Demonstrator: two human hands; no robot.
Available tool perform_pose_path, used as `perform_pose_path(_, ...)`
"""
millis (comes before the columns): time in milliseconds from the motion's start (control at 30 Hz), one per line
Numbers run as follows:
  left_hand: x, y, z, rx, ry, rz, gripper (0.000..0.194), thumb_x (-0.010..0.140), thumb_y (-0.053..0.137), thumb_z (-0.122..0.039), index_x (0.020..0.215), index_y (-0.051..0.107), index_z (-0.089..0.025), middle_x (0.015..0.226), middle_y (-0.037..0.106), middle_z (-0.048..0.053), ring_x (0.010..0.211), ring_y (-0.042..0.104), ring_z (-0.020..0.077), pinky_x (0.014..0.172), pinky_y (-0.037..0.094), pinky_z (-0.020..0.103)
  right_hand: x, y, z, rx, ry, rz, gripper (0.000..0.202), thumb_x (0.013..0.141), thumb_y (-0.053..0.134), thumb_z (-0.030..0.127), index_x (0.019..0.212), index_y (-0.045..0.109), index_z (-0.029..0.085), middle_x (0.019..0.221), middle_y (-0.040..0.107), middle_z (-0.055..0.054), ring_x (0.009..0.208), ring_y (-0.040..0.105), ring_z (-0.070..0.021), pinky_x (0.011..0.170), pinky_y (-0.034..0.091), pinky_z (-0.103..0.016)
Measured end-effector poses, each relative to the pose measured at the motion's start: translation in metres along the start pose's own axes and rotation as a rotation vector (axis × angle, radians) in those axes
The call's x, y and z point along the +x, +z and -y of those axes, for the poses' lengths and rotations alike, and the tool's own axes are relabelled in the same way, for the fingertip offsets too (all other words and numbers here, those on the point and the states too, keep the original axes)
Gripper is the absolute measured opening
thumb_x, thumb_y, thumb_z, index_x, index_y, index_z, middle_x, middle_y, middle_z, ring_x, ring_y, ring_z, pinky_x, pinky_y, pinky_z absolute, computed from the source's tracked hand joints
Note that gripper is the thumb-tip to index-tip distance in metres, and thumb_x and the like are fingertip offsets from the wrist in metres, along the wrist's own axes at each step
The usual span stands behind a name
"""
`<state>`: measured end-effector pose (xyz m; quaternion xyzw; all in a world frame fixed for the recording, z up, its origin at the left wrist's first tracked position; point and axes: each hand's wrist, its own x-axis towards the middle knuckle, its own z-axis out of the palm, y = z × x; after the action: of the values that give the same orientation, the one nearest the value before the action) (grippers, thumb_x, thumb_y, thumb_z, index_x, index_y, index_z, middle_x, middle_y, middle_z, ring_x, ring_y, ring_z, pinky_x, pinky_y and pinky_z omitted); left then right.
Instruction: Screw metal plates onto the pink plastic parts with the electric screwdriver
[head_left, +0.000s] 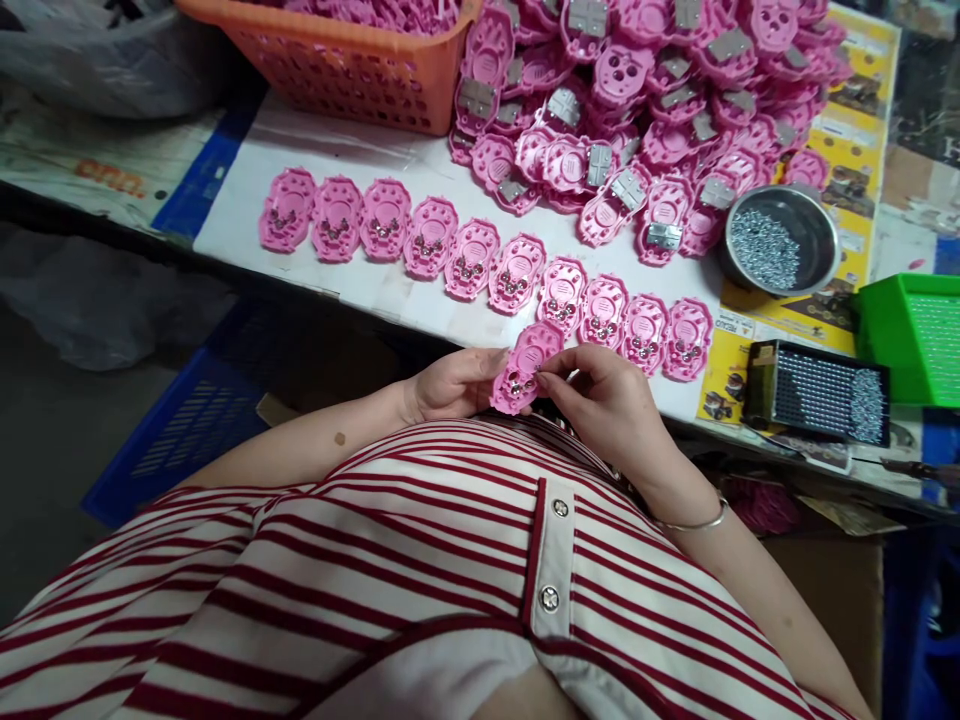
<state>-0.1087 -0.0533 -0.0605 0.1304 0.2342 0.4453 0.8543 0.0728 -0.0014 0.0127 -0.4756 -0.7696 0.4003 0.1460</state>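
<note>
In front of my body, my left hand (pixel 459 385) is closed on the left edge of a pink plastic housing (pixel 531 352). Small shiny metal pieces sit in the lower part of that housing. My right hand (pixel 600 392) pinches at the housing's right side with thumb and forefinger; whether a small piece is between those fingertips is hidden. Just beyond both hands runs a slanting row of several similar pink housings (pixel 471 258), each with shiny metal parts at its near end.
Behind the row lies a heap of pink housings (pixel 622 80), many with metal plates. An orange basket (pixel 337 75) of pink parts stands at the back left. To the right are a steel bowl of screws (pixel 821 240), a black screw tray (pixel 814 405) and a green bin (pixel 877 310).
</note>
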Motion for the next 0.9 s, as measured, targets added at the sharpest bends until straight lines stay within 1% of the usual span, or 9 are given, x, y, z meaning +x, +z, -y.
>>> perform_pose_path(200, 0.002, -0.002, 0.001, -0.013, -0.001, 0.011, 0.043, 0.070, 0.086, -0.044, 0.094, 0.074, -0.010, 0.080, 0.076, 0.009, 0.070, 0.072, 0.0185, 0.073, 0.056, 0.027, 0.002, 0.002, -0.003, 0.227, 0.100, 0.039, 0.014, 0.079, 0.064, 0.030, 0.074, 0.064, 0.016, 0.064, 0.062, 0.000, 0.057, 0.051, -0.0079, 0.055, 0.039, -0.023)
perform_pose_path(333, 0.000, -0.001, 0.000, -0.012, 0.016, 0.031, 0.047, 0.074, 0.083, -0.045, 0.103, 0.073, -0.009, 0.093, 0.077, 0.013, 0.077, 0.073, 0.0201, 0.076, 0.057, 0.028, -0.001, -0.001, -0.002, 0.354, 0.155, -0.048, 0.019, 0.078, 0.064, 0.035, 0.077, 0.060, 0.017, 0.061, 0.057, 0.002, 0.051, 0.048, -0.0063, 0.048, 0.038, -0.021)
perform_pose_path(433, -0.005, -0.001, -0.002, -0.009, 0.042, 0.020, 0.054, 0.069, 0.086, -0.042, 0.109, 0.072, -0.009, 0.101, 0.077, 0.013, 0.081, 0.074, 0.0207, 0.082, 0.057, 0.030, -0.004, -0.005, -0.003, 0.408, 0.194, -0.099, 0.022, 0.078, 0.065, 0.039, 0.080, 0.057, 0.018, 0.059, 0.053, 0.004, 0.045, 0.046, -0.0057, 0.042, 0.035, -0.021)
perform_pose_path(500, -0.008, -0.001, -0.003, -0.006, 0.059, 0.023, 0.060, 0.065, 0.089, -0.040, 0.114, 0.071, -0.010, 0.103, 0.076, 0.012, 0.082, 0.074, 0.0205, 0.083, 0.056, 0.030, -0.006, -0.007, -0.004, 0.420, 0.210, -0.084, 0.023, 0.077, 0.066, 0.039, 0.079, 0.058, 0.018, 0.058, 0.053, 0.004, 0.045, 0.046, -0.0058, 0.041, 0.035, -0.021)
perform_pose_path(567, -0.011, -0.001, -0.005, 0.016, 0.060, 0.040, 0.065, 0.063, 0.090, -0.042, 0.116, 0.070, -0.009, 0.099, 0.076, 0.012, 0.081, 0.073, 0.0200, 0.081, 0.056, 0.028, -0.006, -0.007, -0.005, 0.418, 0.214, -0.043, 0.022, 0.076, 0.067, 0.037, 0.076, 0.059, 0.017, 0.057, 0.053, 0.004, 0.046, 0.046, -0.0059, 0.043, 0.036, -0.021)
perform_pose_path(633, -0.012, -0.001, -0.006, 0.057, 0.052, 0.061, 0.066, 0.062, 0.090, -0.044, 0.114, 0.072, -0.007, 0.092, 0.076, 0.012, 0.078, 0.072, 0.0189, 0.077, 0.055, 0.025, -0.007, -0.007, -0.005, 0.407, 0.210, 0.002, 0.021, 0.075, 0.067, 0.036, 0.074, 0.060, 0.016, 0.055, 0.053, 0.003, 0.048, 0.046, -0.0058, 0.044, 0.035, -0.020)
perform_pose_path(700, -0.013, 0.000, -0.007, 0.092, 0.042, 0.065, 0.065, 0.061, 0.090, -0.045, 0.112, 0.073, -0.007, 0.090, 0.076, 0.012, 0.076, 0.072, 0.0176, 0.075, 0.053, 0.023, -0.007, -0.005, -0.005, 0.390, 0.202, 0.034, 0.021, 0.076, 0.067, 0.036, 0.073, 0.060, 0.016, 0.055, 0.052, 0.003, 0.048, 0.044, -0.0055, 0.044, 0.034, -0.020)
perform_pose_path(767, -0.013, 0.001, -0.007, 0.113, 0.010, 0.058, 0.064, 0.061, 0.091, -0.045, 0.111, 0.074, -0.009, 0.090, 0.076, 0.012, 0.075, 0.071, 0.0165, 0.074, 0.053, 0.023, -0.007, -0.004, -0.006, 0.370, 0.192, 0.048, 0.021, 0.077, 0.066, 0.036, 0.072, 0.060, 0.017, 0.056, 0.053, 0.003, 0.049, 0.044, -0.0056, 0.045, 0.033, -0.020)
perform_pose_path(900, -0.013, 0.001, -0.006, 0.131, -0.066, 0.028, 0.065, 0.061, 0.092, -0.044, 0.113, 0.073, -0.010, 0.079, 0.076, 0.011, 0.071, 0.071, 0.0163, 0.070, 0.052, 0.023, -0.008, -0.003, -0.008, 0.335, 0.175, 0.046, 0.019, 0.077, 0.066, 0.035, 0.072, 0.061, 0.017, 0.057, 0.055, 0.002, 0.053, 0.047, -0.0072, 0.047, 0.034, -0.020)
